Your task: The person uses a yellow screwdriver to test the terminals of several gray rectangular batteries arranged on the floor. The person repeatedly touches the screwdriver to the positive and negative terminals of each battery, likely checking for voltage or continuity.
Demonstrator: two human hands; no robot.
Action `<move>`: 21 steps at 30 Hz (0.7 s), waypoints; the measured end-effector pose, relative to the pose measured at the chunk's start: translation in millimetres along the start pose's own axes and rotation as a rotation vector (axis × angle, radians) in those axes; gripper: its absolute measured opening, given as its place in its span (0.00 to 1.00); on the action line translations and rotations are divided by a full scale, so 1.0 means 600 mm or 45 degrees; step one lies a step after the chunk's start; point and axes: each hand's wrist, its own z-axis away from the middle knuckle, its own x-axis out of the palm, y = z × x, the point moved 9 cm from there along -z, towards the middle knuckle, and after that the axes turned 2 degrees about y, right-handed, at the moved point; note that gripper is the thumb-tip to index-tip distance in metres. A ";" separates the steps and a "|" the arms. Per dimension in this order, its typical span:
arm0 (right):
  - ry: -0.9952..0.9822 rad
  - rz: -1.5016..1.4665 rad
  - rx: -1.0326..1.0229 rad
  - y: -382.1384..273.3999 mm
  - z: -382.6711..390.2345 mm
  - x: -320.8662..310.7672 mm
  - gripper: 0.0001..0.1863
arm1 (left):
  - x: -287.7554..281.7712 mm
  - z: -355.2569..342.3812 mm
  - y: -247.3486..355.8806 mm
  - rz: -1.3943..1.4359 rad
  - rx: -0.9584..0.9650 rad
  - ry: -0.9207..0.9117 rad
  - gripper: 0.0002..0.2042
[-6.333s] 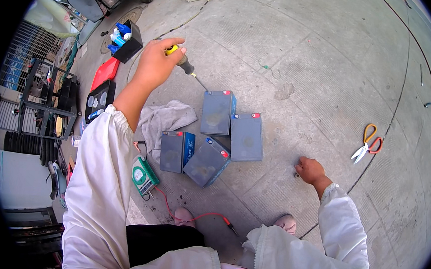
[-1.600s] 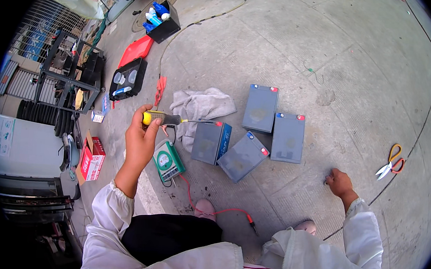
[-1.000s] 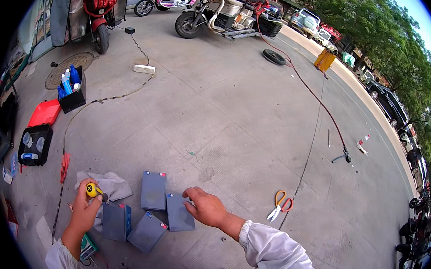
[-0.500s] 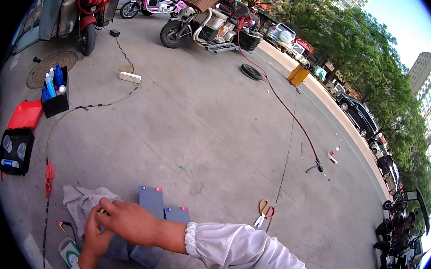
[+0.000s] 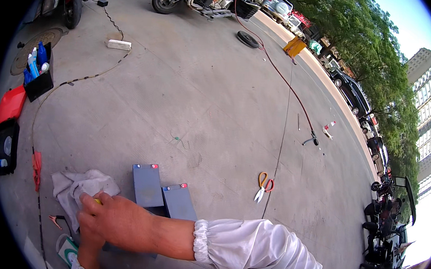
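Note:
My right hand (image 5: pixel 117 223) reaches across from the right in a white sleeve, its fingers closed at a small yellow thing (image 5: pixel 98 200) that shows only in part. Beneath it is my left hand (image 5: pixel 90 243), pressed against the right one, with its fingers mostly covered. What kind of thing they hold I cannot make out. Just beyond the hands lies a crumpled grey cloth (image 5: pixel 77 184). Grey box-shaped batteries with red-marked terminals, one (image 5: pixel 146 187) and another (image 5: pixel 180 201), sit to the right, partly behind my forearm.
Orange-and-red-handled scissors (image 5: pixel 262 187) lie on the concrete. A red hose (image 5: pixel 285 84) runs to an air fitting. On the left are a black bin of bottles (image 5: pixel 39 88), an open black-and-red case (image 5: pixel 4 143), a cable (image 5: pixel 80 81) and a clamp (image 5: pixel 56 220). Parked vehicles stand beyond.
The view has shifted, so ground objects sit higher and further left. My right hand has turned and now covers more of my left hand and the yellow thing.

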 end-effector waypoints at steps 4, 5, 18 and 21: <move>-0.168 0.055 0.040 0.006 -0.001 0.018 0.18 | -0.009 -0.005 -0.014 0.626 -0.181 -0.025 0.21; -0.287 0.078 0.102 0.016 -0.006 0.023 0.17 | -0.008 -0.005 -0.008 0.642 -0.149 -0.069 0.20; -0.521 0.122 0.071 0.008 -0.078 0.067 0.14 | 0.026 0.240 -0.116 -0.151 -0.297 0.122 0.19; -0.564 0.450 0.355 0.053 -0.048 0.040 0.20 | 0.064 0.211 -0.093 -0.283 -0.141 0.095 0.20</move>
